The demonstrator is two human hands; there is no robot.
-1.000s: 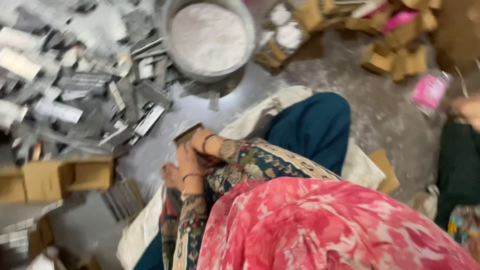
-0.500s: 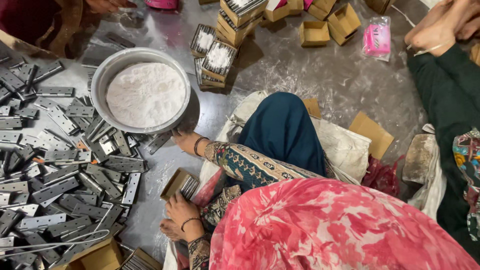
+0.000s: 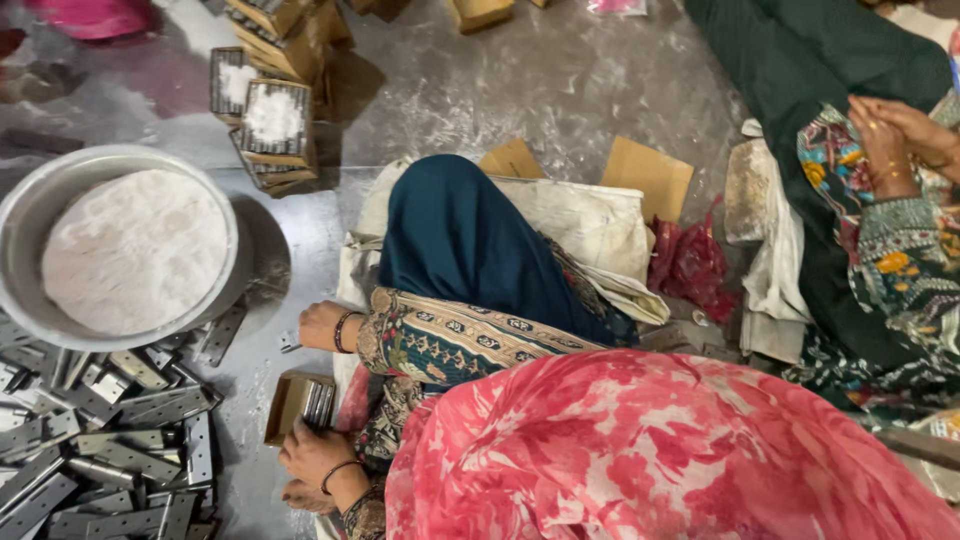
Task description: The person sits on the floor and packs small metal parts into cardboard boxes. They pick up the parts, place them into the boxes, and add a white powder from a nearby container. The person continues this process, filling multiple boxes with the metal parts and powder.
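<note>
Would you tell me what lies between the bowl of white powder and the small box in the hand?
Head view: loose metal hinges on the grey floor lie between the bowl and the box.

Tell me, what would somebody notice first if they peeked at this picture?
Probably the big metal bowl heaped with white powder at the left, with a jumble of grey metal hinges on the floor below it. Near the bottom, the left hand holds a small cardboard box of metal pieces, and the right hand rests on the floor just above.
</note>
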